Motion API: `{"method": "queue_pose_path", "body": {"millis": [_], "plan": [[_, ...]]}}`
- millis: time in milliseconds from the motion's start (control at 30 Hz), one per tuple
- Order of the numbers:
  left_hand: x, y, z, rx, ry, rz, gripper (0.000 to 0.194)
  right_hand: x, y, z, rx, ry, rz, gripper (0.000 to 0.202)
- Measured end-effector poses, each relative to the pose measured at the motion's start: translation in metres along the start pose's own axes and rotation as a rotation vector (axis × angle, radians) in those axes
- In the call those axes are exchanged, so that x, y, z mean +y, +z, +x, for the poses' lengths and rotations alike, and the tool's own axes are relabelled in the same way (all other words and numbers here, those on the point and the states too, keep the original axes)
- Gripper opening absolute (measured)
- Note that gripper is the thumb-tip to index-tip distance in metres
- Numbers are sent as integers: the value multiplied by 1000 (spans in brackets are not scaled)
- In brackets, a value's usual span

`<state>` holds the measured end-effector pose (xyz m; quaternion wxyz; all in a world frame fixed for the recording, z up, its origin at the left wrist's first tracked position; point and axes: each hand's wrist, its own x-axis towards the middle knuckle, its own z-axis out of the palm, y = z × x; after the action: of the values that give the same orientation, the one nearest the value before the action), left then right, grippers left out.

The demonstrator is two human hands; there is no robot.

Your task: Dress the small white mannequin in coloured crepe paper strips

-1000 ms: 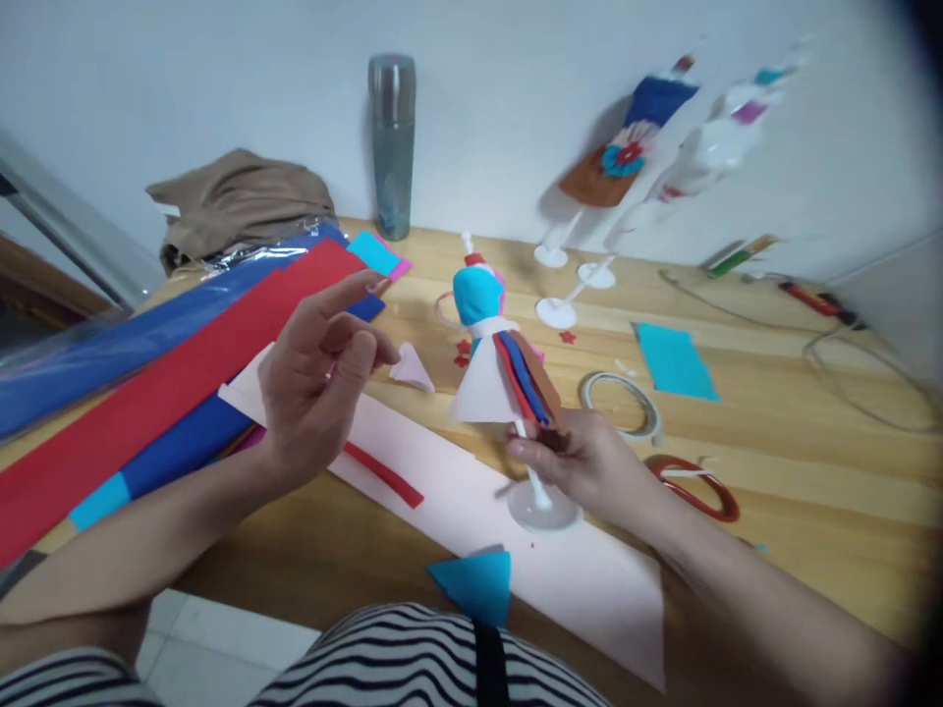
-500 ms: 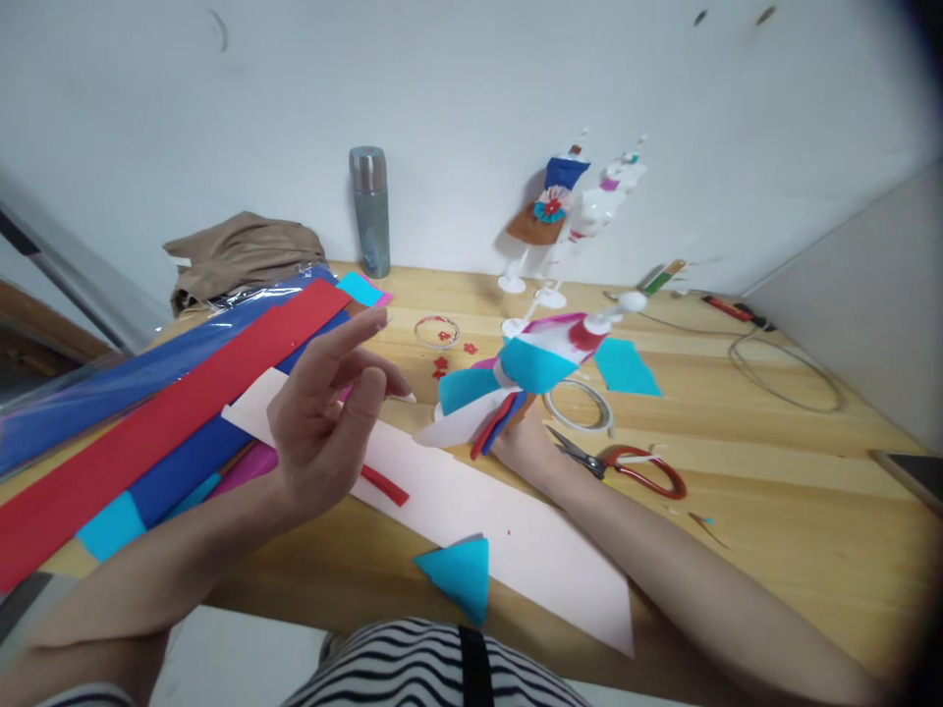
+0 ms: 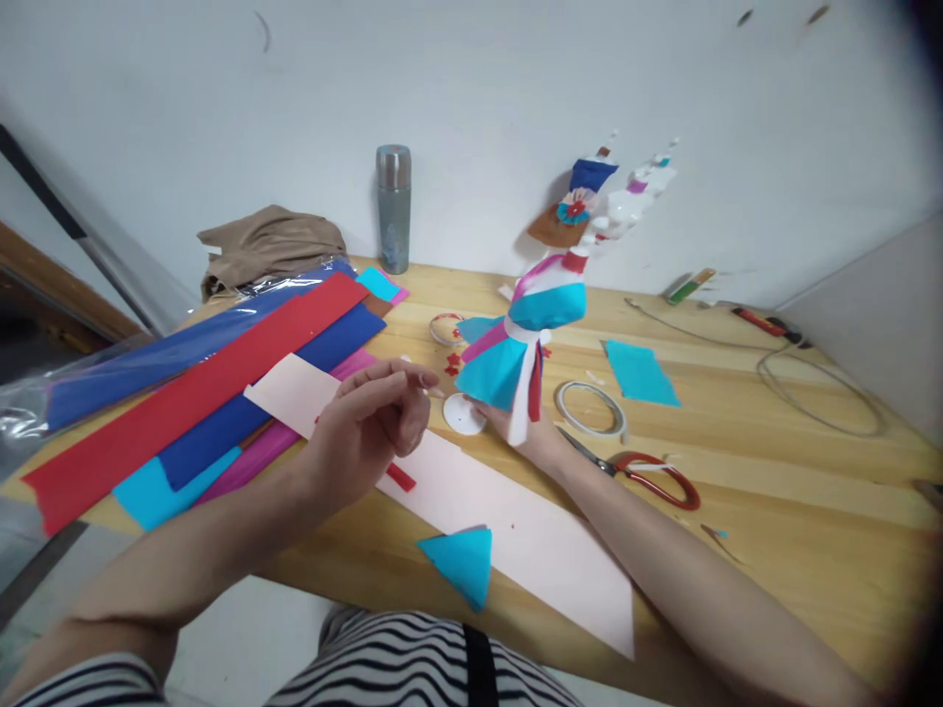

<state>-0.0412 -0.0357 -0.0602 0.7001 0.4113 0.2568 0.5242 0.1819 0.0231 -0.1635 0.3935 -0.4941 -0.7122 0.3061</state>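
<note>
My right hand [image 3: 505,420] is closed low on a small white dress form, near its round white base [image 3: 464,414]; the skirt hides part of the grip. The form stands nearly upright, dressed in a paper dress [image 3: 495,371] of turquoise, magenta, white, red and blue pieces with a red neck piece. To its left my left hand [image 3: 383,407] hovers above a long pale pink paper strip [image 3: 530,535], its fingers loosely bent and nothing visible in them. A narrow red paper piece [image 3: 402,478] and a turquoise triangle [image 3: 464,565] lie by the strip.
Scissors with red handles [image 3: 659,479], a roll of white tape [image 3: 589,407] and a turquoise paper piece [image 3: 642,373] lie right. Coloured paper strips [image 3: 206,383] cover the left. At the back stand a thermos [image 3: 394,211] and dressed forms [image 3: 567,221]. A cable [image 3: 817,403] coils far right.
The dress form has gone from tilted to nearly upright, and its skirt now hangs down. My left hand has lowered and moved right, its fingers more bent. The view has shifted slightly left.
</note>
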Motion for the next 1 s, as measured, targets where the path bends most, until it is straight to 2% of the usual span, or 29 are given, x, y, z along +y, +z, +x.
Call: {"method": "queue_pose_path", "body": {"millis": [100, 300, 367, 600, 833, 1000], "plan": [[-1, 0, -1, -52, -12, -26, 17, 3, -2, 4, 3, 12, 53, 35], [-5, 0, 2, -82, -29, -31, 19, -3, -6, 1, -26, 54, 52, 17], [-8, 0, 5, -92, -62, -57, 21, -5, -6, -1, -27, 58, 49, 18], [-22, -3, 4, -125, -137, -120, 21, -5, -3, 4, 19, 10, 60, 52], [-36, -2, -2, -220, -167, -184, 20, -1, 1, 2, -15, 54, 25, 30], [-38, -3, -1, -156, -217, -237, 21, -11, -14, -9, 0, 86, -66, 22]]}}
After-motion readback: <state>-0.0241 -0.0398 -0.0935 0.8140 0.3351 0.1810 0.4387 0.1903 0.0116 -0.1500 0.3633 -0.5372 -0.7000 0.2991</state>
